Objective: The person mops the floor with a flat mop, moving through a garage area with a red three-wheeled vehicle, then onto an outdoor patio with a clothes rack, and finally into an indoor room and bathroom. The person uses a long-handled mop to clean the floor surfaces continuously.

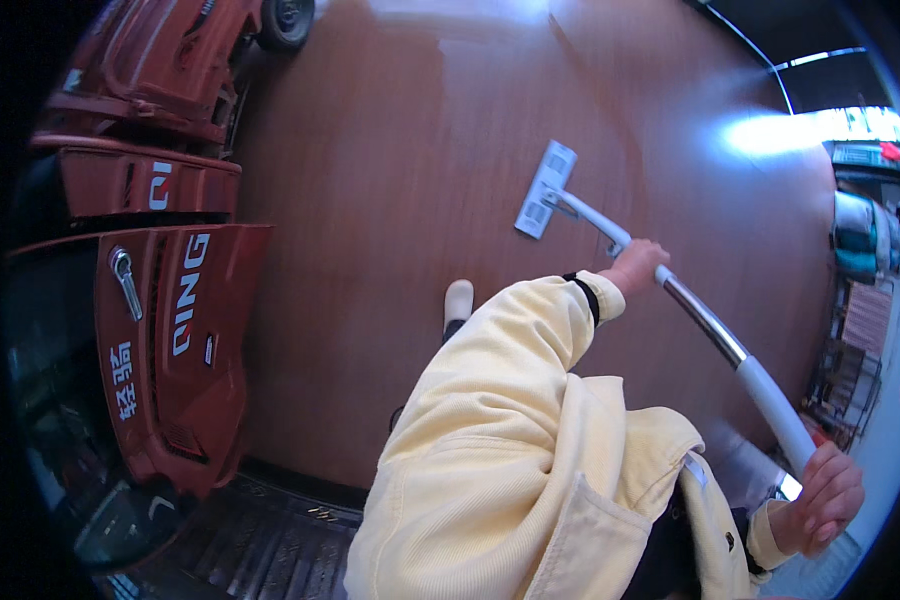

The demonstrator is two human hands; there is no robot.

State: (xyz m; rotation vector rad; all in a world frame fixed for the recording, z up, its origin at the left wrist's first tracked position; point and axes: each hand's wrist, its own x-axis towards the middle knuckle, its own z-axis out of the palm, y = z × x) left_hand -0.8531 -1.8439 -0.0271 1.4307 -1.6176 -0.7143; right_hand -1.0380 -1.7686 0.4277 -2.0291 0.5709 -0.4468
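Note:
A flat mop with a pale rectangular head (545, 190) lies angled across my front, its head down on the brown floor. Low on its white and metallic pole (705, 318), near the head, my left hand (638, 268) is wrapped round the white section. My right hand (825, 500) grips the upper end of the pole, at the lower right. Both arms wear cream corduroy sleeves (490, 400). One pale shoe (458, 300) shows on the floor to the left of my left forearm.
A red three-wheeled vehicle (210, 360) stands along the left side, with a wheel (288, 20) at the top. Dark slatted furniture (280, 540) is at the lower left. Shelves and racks with assorted items (865, 320) line the right. The brown floor (370, 200) has shiny patches.

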